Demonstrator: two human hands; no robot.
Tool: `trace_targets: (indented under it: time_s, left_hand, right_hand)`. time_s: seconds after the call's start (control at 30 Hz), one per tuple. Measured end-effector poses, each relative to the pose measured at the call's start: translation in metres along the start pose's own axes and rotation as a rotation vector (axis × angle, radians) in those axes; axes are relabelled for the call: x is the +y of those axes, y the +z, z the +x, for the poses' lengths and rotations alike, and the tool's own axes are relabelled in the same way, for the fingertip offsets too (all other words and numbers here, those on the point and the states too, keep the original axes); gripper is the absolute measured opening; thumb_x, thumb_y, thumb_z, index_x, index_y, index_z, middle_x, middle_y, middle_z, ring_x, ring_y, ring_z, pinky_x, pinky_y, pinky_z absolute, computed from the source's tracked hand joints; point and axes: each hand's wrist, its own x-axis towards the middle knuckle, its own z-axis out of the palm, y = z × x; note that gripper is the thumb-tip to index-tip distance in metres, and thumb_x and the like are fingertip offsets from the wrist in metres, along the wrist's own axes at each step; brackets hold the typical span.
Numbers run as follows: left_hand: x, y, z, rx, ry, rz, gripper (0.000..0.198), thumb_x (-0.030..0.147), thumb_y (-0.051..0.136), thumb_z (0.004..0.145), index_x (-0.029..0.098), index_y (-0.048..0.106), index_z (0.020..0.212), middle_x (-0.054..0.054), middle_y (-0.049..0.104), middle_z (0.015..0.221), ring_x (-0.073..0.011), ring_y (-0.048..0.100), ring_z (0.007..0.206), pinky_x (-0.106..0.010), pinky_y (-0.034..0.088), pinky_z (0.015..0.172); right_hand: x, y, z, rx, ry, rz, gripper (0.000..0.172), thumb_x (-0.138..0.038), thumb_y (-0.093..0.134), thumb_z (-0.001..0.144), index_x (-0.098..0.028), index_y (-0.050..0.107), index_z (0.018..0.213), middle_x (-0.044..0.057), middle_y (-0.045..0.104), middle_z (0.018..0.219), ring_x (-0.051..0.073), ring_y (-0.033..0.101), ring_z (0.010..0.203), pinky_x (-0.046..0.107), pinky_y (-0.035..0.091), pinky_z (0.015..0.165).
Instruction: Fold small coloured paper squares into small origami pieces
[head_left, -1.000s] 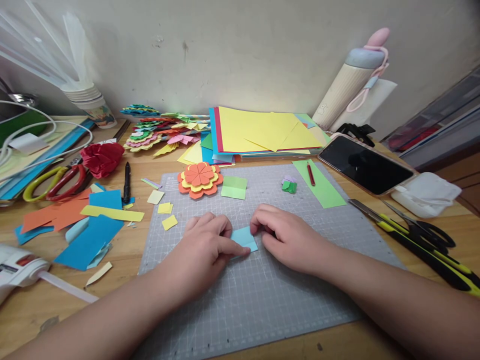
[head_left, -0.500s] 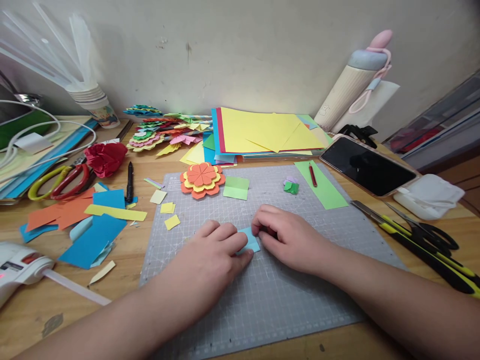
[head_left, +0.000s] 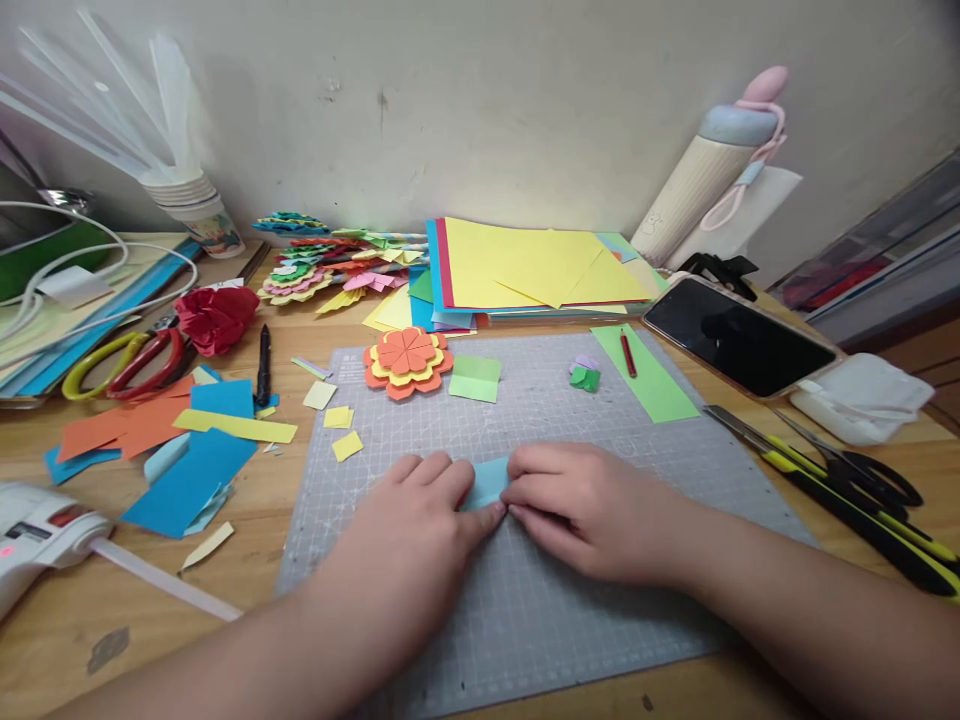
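A small piece of light blue paper (head_left: 487,483) lies on the grey cutting mat (head_left: 525,620), partly hidden by both hands. My left hand (head_left: 420,525) presses on its left part, with bent fingers and the thumb along its near edge. At its right end my right hand (head_left: 577,505) is closed, fingertips and thumb pinching the edge beside the left thumb tip. Beyond the hands are a creased light green paper (head_left: 475,379) and an orange and yellow layered paper flower (head_left: 407,362). Small folded green paper (head_left: 585,378) sits further right.
Scissors (head_left: 862,470) and a utility knife (head_left: 832,490) lie at right, near a phone (head_left: 739,335). A glue gun (head_left: 45,540), pliers (head_left: 127,365) and paper scraps (head_left: 191,485) occupy the left. Stacked coloured paper (head_left: 540,265) and a bottle (head_left: 705,170) stand at the back.
My right hand has moved slightly down and left, its fingers closing together at the paper's near edge. My left hand stays on the paper. The view has shifted slightly.
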Motion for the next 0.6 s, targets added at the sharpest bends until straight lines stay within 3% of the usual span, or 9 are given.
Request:
trace_targets:
  time_s: [0.27, 0.6]
  left_hand:
    - [0.022, 0.001, -0.012, -0.109, -0.042, 0.180, 0.034, 0.012, 0.046, 0.083, 0.014, 0.061, 0.113, -0.008, 0.061, 0.093, -0.0257, 0.056, 0.082, -0.041, 0.045, 0.068]
    - [0.023, 0.002, -0.015, -0.135, -0.072, 0.181, 0.036, 0.008, 0.045, 0.080, 0.016, 0.063, 0.110, -0.007, 0.063, 0.082, -0.0253, 0.058, 0.071, -0.041, 0.048, 0.060]
  right_hand:
    - [0.000, -0.001, 0.001, 0.000, -0.143, -0.167, 0.021, -0.016, 0.046, 0.089, -0.012, 0.066, 0.087, 0.007, 0.059, 0.081, 0.017, 0.047, 0.072, 0.032, 0.039, 0.066]
    - [-0.002, 0.001, 0.000, -0.002, -0.218, -0.225, 0.026, -0.019, 0.041, 0.094, -0.013, 0.066, 0.097, 0.007, 0.060, 0.081, 0.018, 0.045, 0.074, 0.033, 0.036, 0.066]
